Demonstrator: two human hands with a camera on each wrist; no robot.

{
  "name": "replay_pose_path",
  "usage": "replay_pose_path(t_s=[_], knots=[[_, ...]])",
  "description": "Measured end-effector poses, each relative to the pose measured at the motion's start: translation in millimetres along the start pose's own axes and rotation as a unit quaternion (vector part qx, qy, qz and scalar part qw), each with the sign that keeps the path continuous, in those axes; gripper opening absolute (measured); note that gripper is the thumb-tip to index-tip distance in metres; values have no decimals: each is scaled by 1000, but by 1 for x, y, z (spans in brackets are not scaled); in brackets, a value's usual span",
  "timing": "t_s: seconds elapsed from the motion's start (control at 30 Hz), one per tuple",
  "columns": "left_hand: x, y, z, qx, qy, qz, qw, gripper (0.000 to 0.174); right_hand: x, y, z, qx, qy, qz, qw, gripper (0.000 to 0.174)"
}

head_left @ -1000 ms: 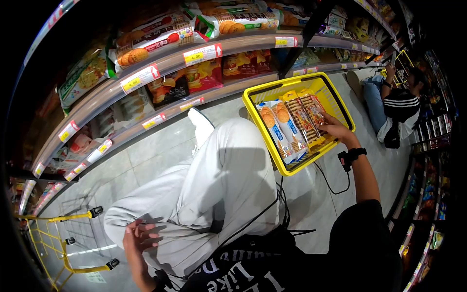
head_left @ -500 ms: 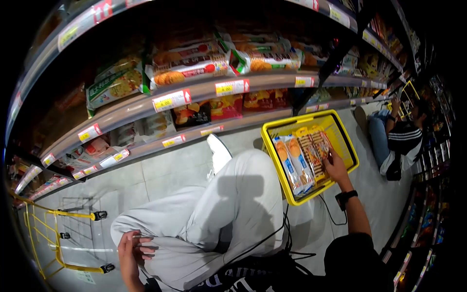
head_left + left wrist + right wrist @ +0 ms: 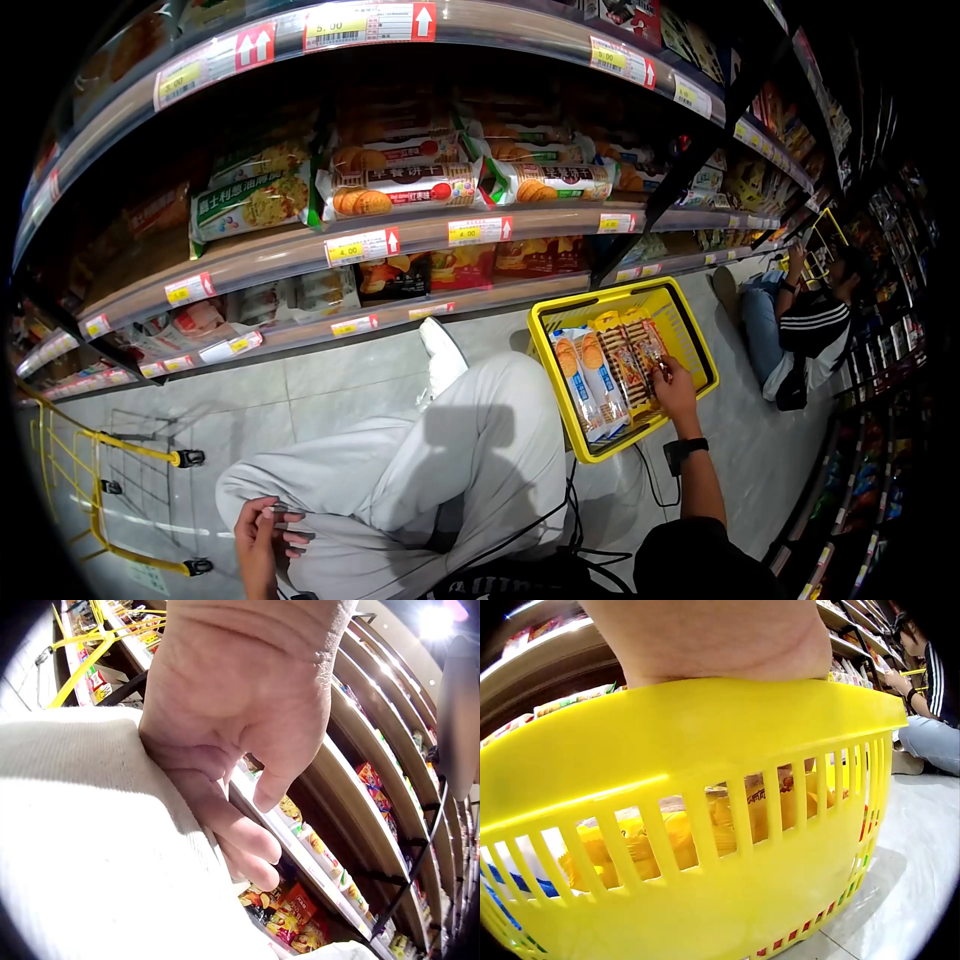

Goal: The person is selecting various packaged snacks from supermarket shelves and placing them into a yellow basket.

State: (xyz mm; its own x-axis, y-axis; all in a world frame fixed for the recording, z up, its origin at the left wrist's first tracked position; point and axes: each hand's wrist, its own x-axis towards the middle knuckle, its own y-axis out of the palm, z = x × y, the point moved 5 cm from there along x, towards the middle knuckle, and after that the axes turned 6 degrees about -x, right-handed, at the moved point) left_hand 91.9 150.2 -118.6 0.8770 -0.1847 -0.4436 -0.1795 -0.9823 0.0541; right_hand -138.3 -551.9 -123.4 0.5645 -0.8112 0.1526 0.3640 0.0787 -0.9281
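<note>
In the head view the right hand (image 3: 675, 388) reaches over the near rim of a yellow basket (image 3: 578, 440), fingers touching the rightmost of the yellow biscuit packs (image 3: 645, 345); whether they grip it cannot be told. Two white-and-blue biscuit packs (image 3: 603, 375) lie on the basket's left side. The basket wall (image 3: 705, 915) hides the right fingers in the right wrist view, where only the palm side near the wrist (image 3: 720, 637) shows. My left hand (image 3: 262, 535) rests on the grey trouser leg, empty and loosely bent; in the left wrist view this hand (image 3: 232, 712) lies against the cloth.
Shelves (image 3: 280, 262) of packaged snacks curve across the front. A yellow wire cart (image 3: 130, 450) stands at the left. Another person (image 3: 815, 320) crouches at the right. Black cables (image 3: 575, 515) run beside the leg, on the floor near the basket.
The head view has tilted upward, showing more of the upper shelf. The right hand stays at the basket's right-side packs, its fingers more bent than before. The left hand remains on the leg.
</note>
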Motion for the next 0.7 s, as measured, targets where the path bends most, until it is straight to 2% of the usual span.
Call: replay_pose_path(t_s=[0.7], knots=[[2, -2, 2, 10, 7, -4, 1000, 34, 1, 2, -3, -7, -8, -4, 1000, 35]])
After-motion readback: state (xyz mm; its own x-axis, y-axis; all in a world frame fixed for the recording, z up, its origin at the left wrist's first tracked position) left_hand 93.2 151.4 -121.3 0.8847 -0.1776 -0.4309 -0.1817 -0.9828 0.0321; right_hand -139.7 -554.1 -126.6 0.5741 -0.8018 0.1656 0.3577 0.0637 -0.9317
